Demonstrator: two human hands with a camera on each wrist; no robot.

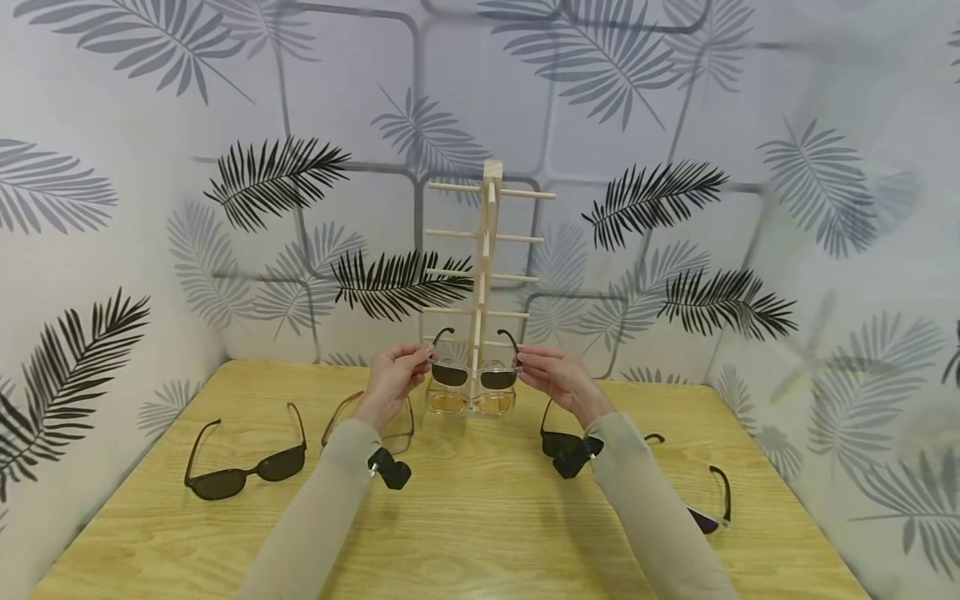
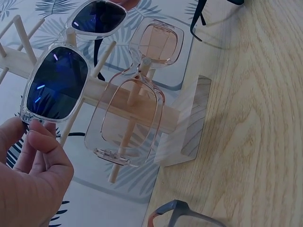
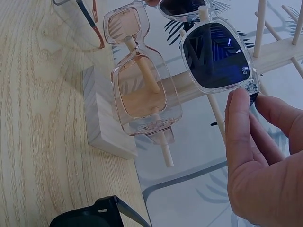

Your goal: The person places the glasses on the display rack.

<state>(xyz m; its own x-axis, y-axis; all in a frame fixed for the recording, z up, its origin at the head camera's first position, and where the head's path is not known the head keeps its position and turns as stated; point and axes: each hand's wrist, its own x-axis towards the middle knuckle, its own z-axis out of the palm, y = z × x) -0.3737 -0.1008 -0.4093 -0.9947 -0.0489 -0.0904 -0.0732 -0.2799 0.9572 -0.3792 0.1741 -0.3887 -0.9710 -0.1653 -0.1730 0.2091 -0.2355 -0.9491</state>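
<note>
A pair of clear-framed sunglasses with dark lenses (image 1: pixel 498 380) is held by both hands at the wooden display rack (image 1: pixel 484 250). My left hand (image 1: pixel 392 379) pinches the frame's left hinge corner, and my right hand (image 1: pixel 558 379) pinches the opposite corner. In the wrist views the dark lens (image 2: pixel 57 84) shows blue, and the bridge lies at a peg end (image 3: pixel 203 13); whether it bears weight cannot be told. Directly below, clear-framed glasses with orange-tinted lenses (image 1: pixel 447 403) sit on the lowest peg. Both black temples of the held pair point back toward the rack.
Black sunglasses (image 1: pixel 223 483) lie at the left of the wooden table (image 1: pixel 480 517). Thin-framed glasses (image 1: pixel 405 435) lie behind my left forearm. More dark sunglasses (image 1: pixel 555 442) and another pair (image 1: pixel 703 521) are partly hidden by my right arm. A leaf-patterned wall stands behind.
</note>
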